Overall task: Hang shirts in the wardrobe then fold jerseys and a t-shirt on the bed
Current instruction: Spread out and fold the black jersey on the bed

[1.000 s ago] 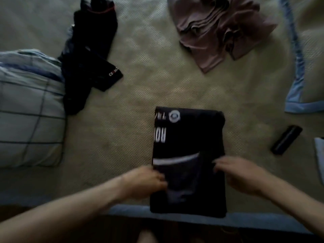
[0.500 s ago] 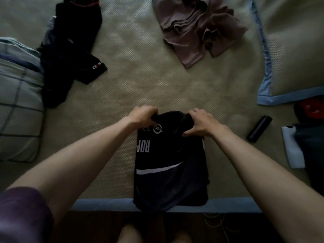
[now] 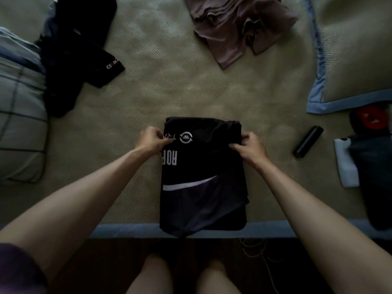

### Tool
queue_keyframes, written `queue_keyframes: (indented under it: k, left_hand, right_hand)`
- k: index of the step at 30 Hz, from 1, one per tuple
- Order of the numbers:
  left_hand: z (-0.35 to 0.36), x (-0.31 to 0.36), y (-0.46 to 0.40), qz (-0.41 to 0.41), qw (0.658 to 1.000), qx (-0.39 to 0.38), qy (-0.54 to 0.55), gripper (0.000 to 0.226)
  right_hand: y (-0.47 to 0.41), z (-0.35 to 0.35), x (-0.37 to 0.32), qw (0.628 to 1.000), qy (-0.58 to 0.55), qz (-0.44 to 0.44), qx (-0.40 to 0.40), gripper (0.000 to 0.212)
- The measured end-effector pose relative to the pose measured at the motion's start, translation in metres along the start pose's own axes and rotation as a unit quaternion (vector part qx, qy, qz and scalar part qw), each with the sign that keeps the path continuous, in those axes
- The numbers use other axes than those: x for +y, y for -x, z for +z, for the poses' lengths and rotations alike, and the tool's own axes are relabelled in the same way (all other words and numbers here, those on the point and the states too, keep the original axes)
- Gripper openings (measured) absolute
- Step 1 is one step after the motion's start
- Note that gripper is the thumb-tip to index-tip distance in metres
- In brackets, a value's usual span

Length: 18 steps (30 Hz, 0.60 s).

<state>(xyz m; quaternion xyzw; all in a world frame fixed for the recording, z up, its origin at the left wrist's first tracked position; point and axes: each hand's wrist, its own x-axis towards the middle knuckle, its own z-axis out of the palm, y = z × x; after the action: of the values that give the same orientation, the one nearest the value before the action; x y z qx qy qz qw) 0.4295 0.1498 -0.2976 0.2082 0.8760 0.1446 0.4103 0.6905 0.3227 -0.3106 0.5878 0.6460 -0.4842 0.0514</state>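
The bed (image 3: 191, 85) carries everything in view. On it, at the near edge, lies the black jersey (image 3: 203, 187), folded to a long rectangle, its near end overhanging the blue border. Farther off lie a dark garment (image 3: 74, 60) at left and a mauve garment (image 3: 233, 28) at top. Your left hand (image 3: 151, 140) pinches the jersey's far left edge; your right hand (image 3: 250, 146) grips the far right edge, fingers curled. Should you draw the far end toward you unevenly, the layers will likely skew; the overhanging end could slide off.
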Motion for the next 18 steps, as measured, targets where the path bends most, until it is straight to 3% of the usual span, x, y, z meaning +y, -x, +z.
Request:
queue_keyframes:
  k: [3,6,9,11,13,15,18]
  left_hand:
    - [-0.006,-0.002,-0.001,0.059,0.995,0.065,-0.052,0.024]
    - [-0.011,0.001,-0.005,0.103,0.99,0.079,-0.058,0.023]
    - [-0.015,0.005,-0.017,0.12,0.987,0.08,-0.065,0.022]
    - [-0.019,0.013,-0.027,0.118,0.989,0.079,-0.047,0.047]
    - [-0.02,0.024,-0.04,0.124,0.991,0.04,-0.038,0.069]
    - [-0.019,0.036,-0.05,0.157,0.985,-0.02,-0.074,0.058]
    - [-0.024,0.052,-0.052,0.194,0.962,-0.099,-0.167,0.028]
  right_hand:
    - [-0.006,-0.001,-0.002,0.999,-0.025,-0.012,0.019,0.039]
    - [-0.01,-0.001,-0.005,0.999,-0.014,-0.013,0.028,0.033]
    - [-0.013,-0.004,-0.015,0.999,0.019,0.003,0.039,0.056]
    - [-0.018,-0.009,-0.028,0.994,0.068,-0.025,0.081,0.079]
    - [-0.028,-0.011,-0.042,0.983,0.132,-0.107,0.071,0.09]
    - [-0.039,-0.008,-0.055,0.955,0.24,-0.175,-0.012,0.082]
    - [-0.047,-0.007,-0.076,0.904,0.365,-0.193,-0.113,0.04]
